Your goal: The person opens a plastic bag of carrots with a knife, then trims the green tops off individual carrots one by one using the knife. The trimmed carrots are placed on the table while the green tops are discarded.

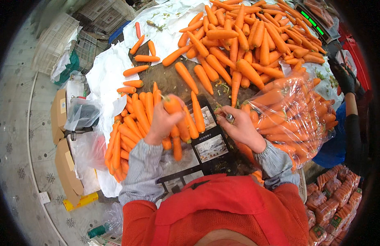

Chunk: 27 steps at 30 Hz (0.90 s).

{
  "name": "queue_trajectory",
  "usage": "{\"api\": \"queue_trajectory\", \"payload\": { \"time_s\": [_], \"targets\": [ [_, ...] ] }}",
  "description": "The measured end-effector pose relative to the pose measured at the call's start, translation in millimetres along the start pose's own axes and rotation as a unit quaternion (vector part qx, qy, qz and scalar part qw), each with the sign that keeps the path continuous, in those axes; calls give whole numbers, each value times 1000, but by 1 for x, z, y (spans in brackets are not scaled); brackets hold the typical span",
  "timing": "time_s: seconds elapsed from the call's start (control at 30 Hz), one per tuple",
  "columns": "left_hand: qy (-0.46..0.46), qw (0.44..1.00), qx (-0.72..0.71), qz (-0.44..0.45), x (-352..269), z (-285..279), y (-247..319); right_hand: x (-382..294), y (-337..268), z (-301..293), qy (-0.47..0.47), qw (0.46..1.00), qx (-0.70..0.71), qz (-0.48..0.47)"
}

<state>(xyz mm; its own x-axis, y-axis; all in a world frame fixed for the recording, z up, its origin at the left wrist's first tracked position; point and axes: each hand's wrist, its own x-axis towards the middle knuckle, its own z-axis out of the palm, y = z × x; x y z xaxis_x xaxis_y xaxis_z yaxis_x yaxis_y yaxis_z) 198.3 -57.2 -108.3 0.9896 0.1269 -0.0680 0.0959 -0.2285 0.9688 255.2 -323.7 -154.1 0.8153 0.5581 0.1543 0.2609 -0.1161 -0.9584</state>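
My left hand is closed around a carrot, whose stem end points up and to the left. Beneath and beside it lie more carrots in a row, one of them a long carrot on the dark printed sheet. In my right hand is a small knife; its handle end shows between the fingers, and its blade is hard to make out. A stacked pile of carrots is left of my left hand. Right of my right hand sits a clear plastic bag of carrots.
A large heap of carrots covers the table's far side, near a scale with a green display. Packed carrot bags lie low at the right. A co-worker's gloved hand is at the right edge. Cardboard boxes and plastic crates stand left.
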Motion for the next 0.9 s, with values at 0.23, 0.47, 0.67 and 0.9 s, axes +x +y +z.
{"api": "queue_trajectory", "payload": {
  "time_s": [0.23, 0.47, 0.67, 0.9],
  "targets": [
    [32, 994, 100, -37, -53, 46, 6, 2, -20, 23, -91, 984, -104, -111],
    [1, 989, 147, 33, -66, 46, -4, 0, -28, 24, -147, 967, -182, -96],
    [10, 990, 141, 8, -68, 54, -6, -4, -16, 32, -150, 969, -171, -101],
    [33, 970, 236, 48, -79, 45, 9, 8, 7, 19, -84, 979, -170, 69]
  ]
}}
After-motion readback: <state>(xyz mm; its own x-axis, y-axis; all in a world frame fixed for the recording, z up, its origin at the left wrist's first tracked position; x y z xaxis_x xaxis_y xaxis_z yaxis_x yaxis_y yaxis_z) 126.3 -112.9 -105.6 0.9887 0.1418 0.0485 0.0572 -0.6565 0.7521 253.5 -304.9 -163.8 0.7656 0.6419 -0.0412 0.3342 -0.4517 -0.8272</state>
